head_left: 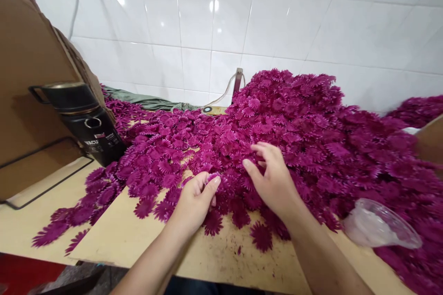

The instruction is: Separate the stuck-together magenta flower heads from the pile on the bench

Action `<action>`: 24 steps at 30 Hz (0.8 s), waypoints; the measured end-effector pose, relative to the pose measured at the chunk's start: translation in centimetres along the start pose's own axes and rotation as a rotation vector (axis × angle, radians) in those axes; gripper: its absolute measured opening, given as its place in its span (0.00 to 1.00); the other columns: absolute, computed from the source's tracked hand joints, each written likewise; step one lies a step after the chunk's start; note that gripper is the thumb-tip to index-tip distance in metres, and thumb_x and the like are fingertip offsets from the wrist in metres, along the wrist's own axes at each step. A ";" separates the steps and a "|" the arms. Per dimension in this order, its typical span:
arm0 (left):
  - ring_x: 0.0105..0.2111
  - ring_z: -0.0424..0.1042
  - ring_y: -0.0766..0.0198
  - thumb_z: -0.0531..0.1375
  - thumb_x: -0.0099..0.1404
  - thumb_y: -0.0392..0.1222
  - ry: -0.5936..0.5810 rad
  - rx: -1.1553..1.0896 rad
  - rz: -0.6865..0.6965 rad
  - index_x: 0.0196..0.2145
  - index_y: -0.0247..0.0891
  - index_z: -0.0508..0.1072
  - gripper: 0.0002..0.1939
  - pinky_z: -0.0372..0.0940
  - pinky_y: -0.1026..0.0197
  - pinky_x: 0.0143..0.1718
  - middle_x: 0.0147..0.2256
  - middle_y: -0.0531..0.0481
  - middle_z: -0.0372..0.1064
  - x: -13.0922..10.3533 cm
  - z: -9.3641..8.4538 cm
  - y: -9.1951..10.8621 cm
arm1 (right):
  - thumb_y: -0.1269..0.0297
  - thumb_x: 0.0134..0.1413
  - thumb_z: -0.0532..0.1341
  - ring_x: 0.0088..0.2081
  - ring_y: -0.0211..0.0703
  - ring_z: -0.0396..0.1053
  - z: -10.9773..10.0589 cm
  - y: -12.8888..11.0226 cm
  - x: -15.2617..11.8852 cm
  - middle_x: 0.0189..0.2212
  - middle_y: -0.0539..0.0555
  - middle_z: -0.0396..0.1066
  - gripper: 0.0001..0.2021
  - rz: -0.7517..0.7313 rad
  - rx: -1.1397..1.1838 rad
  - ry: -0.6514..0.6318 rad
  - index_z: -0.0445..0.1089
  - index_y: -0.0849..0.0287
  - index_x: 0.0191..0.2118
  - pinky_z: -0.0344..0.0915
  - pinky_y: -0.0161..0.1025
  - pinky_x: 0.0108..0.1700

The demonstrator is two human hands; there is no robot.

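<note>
My left hand (194,200) is closed, thumb pressed against the fingers, with a purple artificial flower (212,176) pinched at the tips; most of that flower is hidden. To its right, my right hand (273,179) hovers at the front of the heap, thumb and fingers apart, and I see nothing held in it. Under and behind both hands spreads a large pile of loose purple artificial flowers (297,115), flat with many narrow petals. A few single flowers lie on the board between my forearms.
A black vacuum bottle (86,120) stands at left before cardboard (31,55) and a black wire frame (51,147). At right, a clear plastic tub (380,226) holding a whitish substance sits tilted against the flowers. A tiled wall (194,18) closes the back of the wooden table (114,235).
</note>
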State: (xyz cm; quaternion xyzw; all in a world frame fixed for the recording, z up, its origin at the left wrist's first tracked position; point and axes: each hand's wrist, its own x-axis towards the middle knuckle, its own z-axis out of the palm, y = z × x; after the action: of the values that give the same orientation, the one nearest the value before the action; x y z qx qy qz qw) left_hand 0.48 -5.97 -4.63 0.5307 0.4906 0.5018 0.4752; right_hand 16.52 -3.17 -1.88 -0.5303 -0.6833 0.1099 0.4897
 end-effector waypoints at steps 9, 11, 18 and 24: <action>0.27 0.65 0.67 0.59 0.53 0.49 -0.195 -0.211 -0.063 0.25 0.35 0.69 0.12 0.60 0.64 0.35 0.24 0.53 0.67 0.0 0.1 0.3 | 0.73 0.42 0.59 0.32 0.38 0.68 1.5 -1.9 -1.5 0.29 0.49 0.70 0.09 0.146 0.322 -0.559 0.66 0.58 0.34 0.64 0.36 0.36; 0.27 0.65 0.66 0.58 0.55 0.48 -0.221 -0.200 -0.071 0.25 0.35 0.69 0.12 0.60 0.64 0.36 0.24 0.53 0.67 -0.1 0.0 0.2 | 0.75 0.42 0.58 0.34 0.39 0.68 1.4 -1.6 -1.6 0.30 0.50 0.71 0.09 0.063 0.213 -0.524 0.67 0.57 0.33 0.62 0.37 0.38; 0.19 0.54 0.71 0.58 0.53 0.46 -0.040 -0.061 -0.002 0.17 0.37 0.61 0.15 0.54 0.67 0.23 0.17 0.59 0.54 -0.1 1.3 0.2 | 0.68 0.54 0.48 0.20 0.37 0.59 2.8 -1.5 -2.0 0.17 0.50 0.64 0.15 -0.068 -0.230 -0.227 0.62 0.58 0.19 0.53 0.34 0.25; 0.21 0.53 0.70 0.57 0.54 0.46 0.086 -0.024 0.094 0.18 0.38 0.58 0.13 0.52 0.67 0.24 0.18 0.58 0.52 -0.2 1.2 0.6 | 0.63 0.55 0.47 0.20 0.36 0.58 2.1 -0.6 1.0 0.15 0.48 0.60 0.15 0.041 -0.082 -0.054 0.58 0.57 0.19 0.54 0.34 0.25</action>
State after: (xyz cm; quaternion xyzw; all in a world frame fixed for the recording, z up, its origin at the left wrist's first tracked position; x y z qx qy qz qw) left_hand 1.66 -6.27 -4.05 0.5253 0.4793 0.5517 0.4360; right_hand 14.54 -1.78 -1.96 -0.5608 -0.6890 0.1062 0.4467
